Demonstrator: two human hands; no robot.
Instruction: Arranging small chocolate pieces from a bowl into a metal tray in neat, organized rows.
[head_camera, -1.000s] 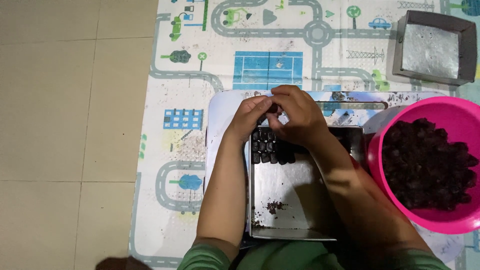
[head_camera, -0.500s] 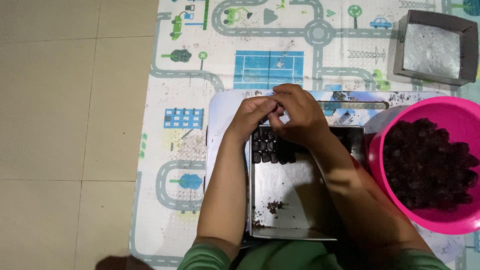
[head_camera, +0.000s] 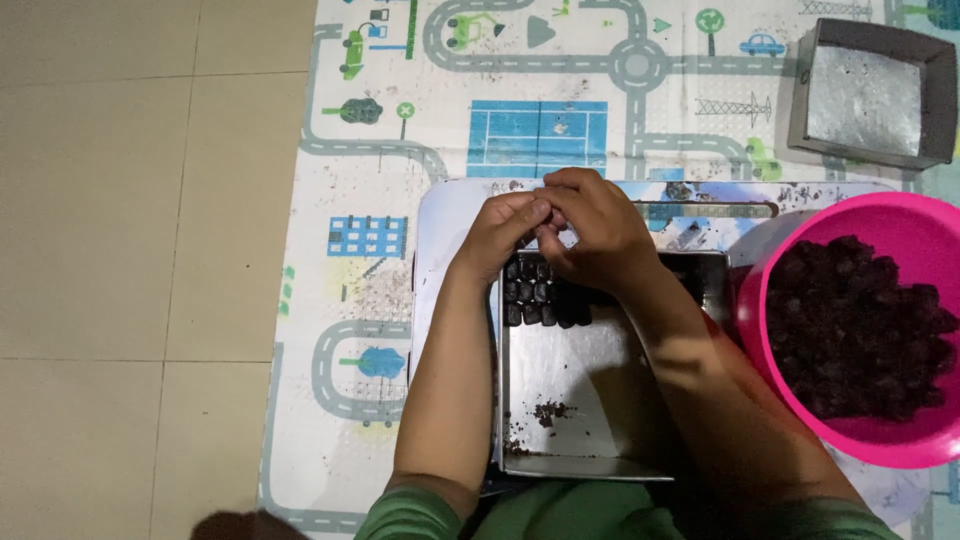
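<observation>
Dark, crumbly and soft, the small lump I pinch between the fingers of my left hand (head_camera: 505, 228) and right hand (head_camera: 590, 230) over the far edge of the metal tray (head_camera: 590, 400) wants a gentle fingertip hold, beside the rows of pieces (head_camera: 535, 295).

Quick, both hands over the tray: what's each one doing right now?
Left hand: fingers curled, pinched against the right hand's; what it holds cannot be told.
Right hand: curled above the metal tray; contents hidden.

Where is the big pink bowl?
In the head view, the pink bowl sits at the right edge on the play mat, just right of the metal tray and the right hand; it holds dark lumps.
</observation>
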